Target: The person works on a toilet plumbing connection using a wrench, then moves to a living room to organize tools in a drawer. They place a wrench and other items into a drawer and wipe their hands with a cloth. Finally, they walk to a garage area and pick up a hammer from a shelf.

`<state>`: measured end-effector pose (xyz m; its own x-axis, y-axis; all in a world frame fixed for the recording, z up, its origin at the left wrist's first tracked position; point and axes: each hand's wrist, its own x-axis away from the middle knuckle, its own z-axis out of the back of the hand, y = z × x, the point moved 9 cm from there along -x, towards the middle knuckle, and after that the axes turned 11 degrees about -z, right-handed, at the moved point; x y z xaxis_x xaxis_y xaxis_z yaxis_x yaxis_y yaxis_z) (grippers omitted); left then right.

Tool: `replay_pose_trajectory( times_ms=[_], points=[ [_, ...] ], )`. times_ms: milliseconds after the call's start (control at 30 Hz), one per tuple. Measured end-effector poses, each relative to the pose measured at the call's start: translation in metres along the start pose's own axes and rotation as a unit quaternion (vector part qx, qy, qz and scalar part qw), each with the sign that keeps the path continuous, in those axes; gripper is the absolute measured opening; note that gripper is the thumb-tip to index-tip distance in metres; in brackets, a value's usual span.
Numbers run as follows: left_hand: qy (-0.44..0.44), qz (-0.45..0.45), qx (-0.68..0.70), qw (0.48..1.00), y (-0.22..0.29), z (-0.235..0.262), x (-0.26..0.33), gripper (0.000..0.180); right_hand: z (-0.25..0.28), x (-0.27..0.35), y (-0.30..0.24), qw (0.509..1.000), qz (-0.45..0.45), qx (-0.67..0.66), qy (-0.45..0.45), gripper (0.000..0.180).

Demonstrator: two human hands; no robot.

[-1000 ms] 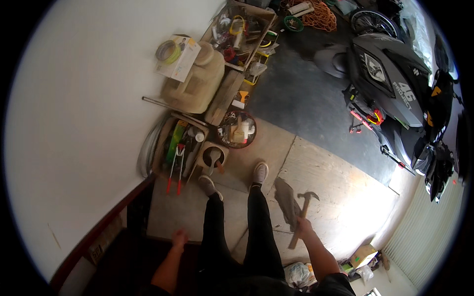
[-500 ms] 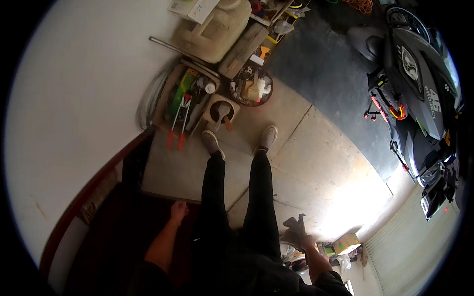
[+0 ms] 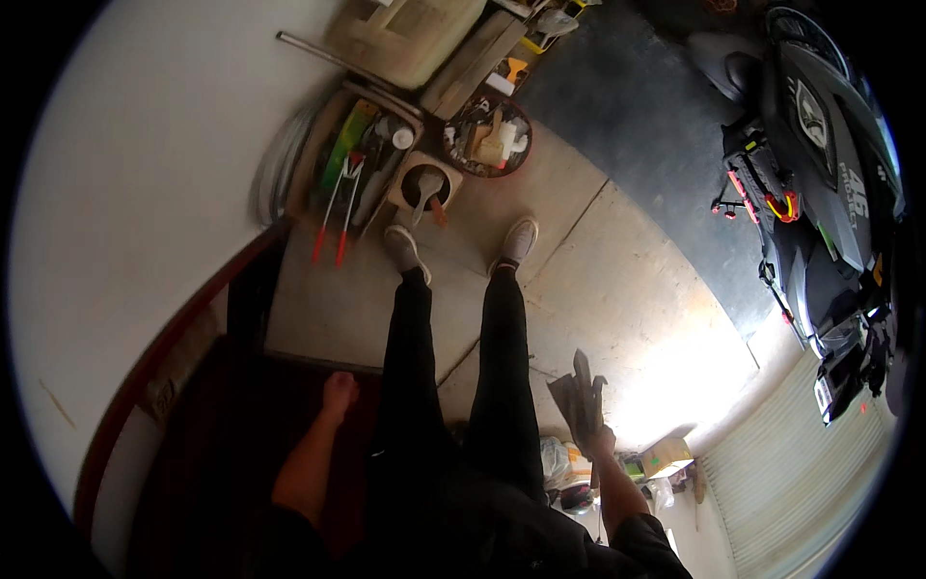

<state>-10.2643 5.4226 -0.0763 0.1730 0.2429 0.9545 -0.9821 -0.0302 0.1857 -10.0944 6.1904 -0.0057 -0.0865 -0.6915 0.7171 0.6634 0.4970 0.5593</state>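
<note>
- While the left hand (image 3: 339, 394) hung curled by the floor's (image 3: 318, 314) near-left edge, nothing showing in it, the right hand (image 3: 602, 444) was wrapped round a grey bundle (image 3: 573, 394) and apparent hammer (image 3: 598, 398), above the near edge.
- Carrying seemed the step; any move called for a firm grip.
- Fingers and hammer blurred; bundle's make unclear.

One fisheye view looks down from the wearer's head, past the legs (image 3: 504, 357) to the floor (image 3: 588, 289).

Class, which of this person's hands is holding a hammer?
The right hand, gripping the hammer and a grey-brown bundle; the left hand shows no object.
</note>
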Motion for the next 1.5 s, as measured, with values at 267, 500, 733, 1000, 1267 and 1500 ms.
replay_pose_trajectory(
  times_ms=[267,500,733,1000,1267,1500],
  points=[
    [0.005,-0.019,0.005,1.0,0.019,-0.009,-0.012,0.017,0.055,0.052,-0.074,0.999,-0.005,0.044,-0.002,0.041],
    [0.032,-0.014,0.042,0.999,-0.008,0.004,-0.036,0.019,0.073,0.059,-0.093,0.995,0.043,0.087,0.019,0.054],
    [0.058,-0.21,-0.285,0.933,0.073,0.006,-0.138,0.025,0.077,0.051,-0.085,0.983,0.071,0.162,0.035,0.056],
    [0.047,-0.512,-0.131,0.848,0.286,-0.088,-0.283,0.041,0.108,0.074,-0.105,0.965,0.118,0.213,0.099,0.034],
    [0.089,-0.432,-0.378,0.814,0.325,-0.166,-0.381,0.054,0.118,0.073,-0.105,0.974,0.048,0.199,0.093,0.042],
    [0.047,-0.46,-0.442,0.768,0.276,-0.155,-0.421,0.04,0.139,0.075,-0.134,0.973,0.022,0.21,0.095,0.04]
  ],
)
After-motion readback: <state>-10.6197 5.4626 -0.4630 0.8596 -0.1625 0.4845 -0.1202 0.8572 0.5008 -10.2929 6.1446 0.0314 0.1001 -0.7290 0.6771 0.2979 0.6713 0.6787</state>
